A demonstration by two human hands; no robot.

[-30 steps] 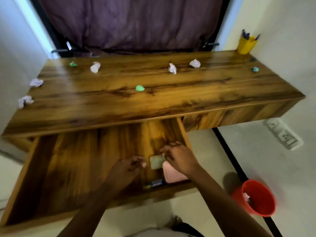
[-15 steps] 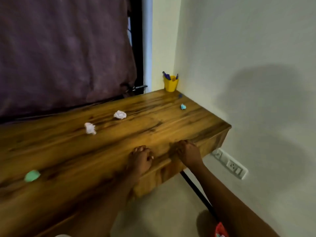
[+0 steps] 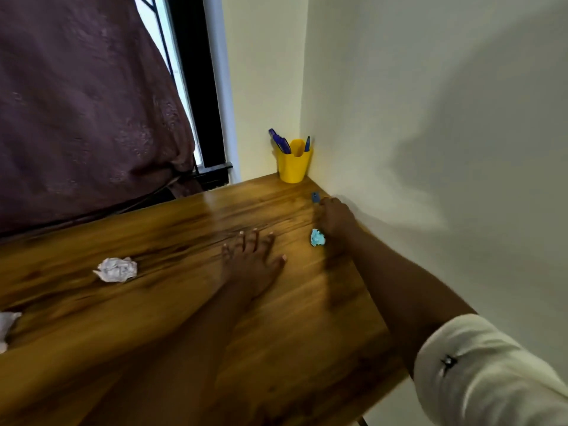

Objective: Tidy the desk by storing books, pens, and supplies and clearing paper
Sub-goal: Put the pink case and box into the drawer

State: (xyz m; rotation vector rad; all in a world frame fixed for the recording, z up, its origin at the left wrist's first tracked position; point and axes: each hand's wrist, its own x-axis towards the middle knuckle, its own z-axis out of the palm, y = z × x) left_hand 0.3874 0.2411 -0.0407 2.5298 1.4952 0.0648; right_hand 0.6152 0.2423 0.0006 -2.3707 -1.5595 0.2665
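Observation:
My left hand [image 3: 252, 262] lies flat on the wooden desk [image 3: 184, 318] with its fingers spread, holding nothing. My right hand [image 3: 335, 217] reaches to the desk's far right corner by the wall, its fingertips at a small dark-blue object [image 3: 315, 197]. The back of the hand hides the fingers, so whether it grips that object is unclear. A crumpled light-blue paper ball [image 3: 317, 237] sits just left of my right wrist. A crumpled white paper ball [image 3: 116, 269] lies left of my left hand, and another white one [image 3: 6, 325] shows at the left edge.
A yellow cup [image 3: 293, 167] holding blue pens stands in the back corner against the wall. A purple curtain [image 3: 86, 103] hangs behind the desk. The pale wall [image 3: 430, 149] runs along the desk's right side.
The drawer that stood open a second ago is out of sight. Both hands left the desk's front edge; the left now lies flat on top and the right has reached to the far corner.

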